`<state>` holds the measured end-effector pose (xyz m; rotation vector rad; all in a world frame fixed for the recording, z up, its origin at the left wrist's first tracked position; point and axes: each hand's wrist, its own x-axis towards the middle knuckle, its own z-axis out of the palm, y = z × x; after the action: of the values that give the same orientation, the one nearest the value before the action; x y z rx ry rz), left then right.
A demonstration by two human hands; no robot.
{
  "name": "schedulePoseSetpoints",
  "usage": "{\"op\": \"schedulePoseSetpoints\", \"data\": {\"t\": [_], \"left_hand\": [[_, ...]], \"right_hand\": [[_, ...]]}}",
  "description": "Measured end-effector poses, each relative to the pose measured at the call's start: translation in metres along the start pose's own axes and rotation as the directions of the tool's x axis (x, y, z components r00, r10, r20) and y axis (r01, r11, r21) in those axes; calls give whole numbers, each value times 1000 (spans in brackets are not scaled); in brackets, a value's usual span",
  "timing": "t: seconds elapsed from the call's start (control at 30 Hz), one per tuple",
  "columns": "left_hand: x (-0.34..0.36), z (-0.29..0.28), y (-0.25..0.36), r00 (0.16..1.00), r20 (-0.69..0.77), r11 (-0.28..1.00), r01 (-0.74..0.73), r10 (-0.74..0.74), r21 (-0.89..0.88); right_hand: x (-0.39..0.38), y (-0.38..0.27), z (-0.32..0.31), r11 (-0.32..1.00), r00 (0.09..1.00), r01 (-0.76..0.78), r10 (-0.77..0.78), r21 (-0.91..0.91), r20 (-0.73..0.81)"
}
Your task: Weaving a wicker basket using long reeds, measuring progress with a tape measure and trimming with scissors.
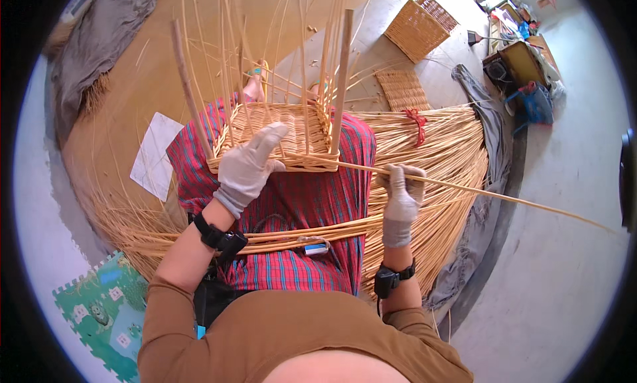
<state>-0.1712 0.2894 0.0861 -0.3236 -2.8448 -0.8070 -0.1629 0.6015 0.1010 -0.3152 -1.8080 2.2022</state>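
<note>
A partly woven wicker basket (318,127) rests on my lap, its long stakes and thick wooden corner posts standing up. My left hand (247,162), in a white glove, grips the basket's near wall left of the middle. Its fingers lie over the inner side, and the thumb is by the near rim. To the right, my gloved right hand (402,196) pinches a long wicker rod (494,192) between thumb and fingers. From the basket's near edge the rod runs past that hand, far out to the right.
A large bundle of wicker rods (438,164) with a red tie (417,125) lies at my right. More rods (312,233) cross my lap, over a red plaid cloth (305,267). Farther off are a wicker box (417,34), a woven panel (402,91) and a blue bag (535,106).
</note>
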Motion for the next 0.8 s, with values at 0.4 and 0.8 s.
{"op": "schedulePoseSetpoints", "data": {"t": [0.4,0.8], "left_hand": [[34,41,55,690,646,396,721,-327,-569],[18,74,61,803,343,465,572,-488,-676]], "right_hand": [[13,31,-17,995,985,-14,-2,96,170],[128,7,138,644,634,683,-290,-344,717]]}}
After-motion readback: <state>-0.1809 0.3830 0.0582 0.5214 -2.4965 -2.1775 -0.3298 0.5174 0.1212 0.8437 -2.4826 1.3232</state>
